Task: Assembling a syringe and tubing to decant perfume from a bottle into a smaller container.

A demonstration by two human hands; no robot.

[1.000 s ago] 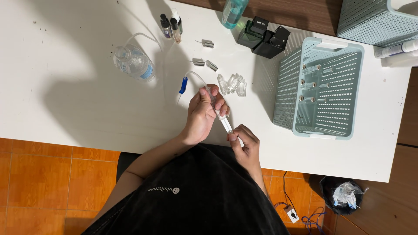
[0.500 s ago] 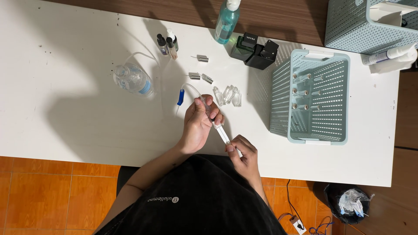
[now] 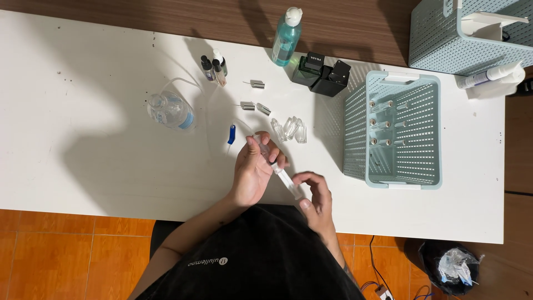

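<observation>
- Left hand (image 3: 252,172): fingers curled tight around the barrel end of a clear syringe (image 3: 282,175), over the white worktop (image 3: 83,139).
- Right hand (image 3: 315,199): fingertips pinched on the syringe's plunger end, just below and right of the left.
- Beyond the left hand: clear vials (image 3: 291,129), blue cap (image 3: 231,134).
- Right of both hands: pale basket (image 3: 395,129).
- Handling judgement: barrel best kept steady, plunger moved slowly and straight.

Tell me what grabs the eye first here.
Both hands meet at the table's near edge: the left hand and right hand hold a clear syringe between them. To the right stands a pale green basket with small vials inside; a blue-green bottle stands at the far edge.
</observation>
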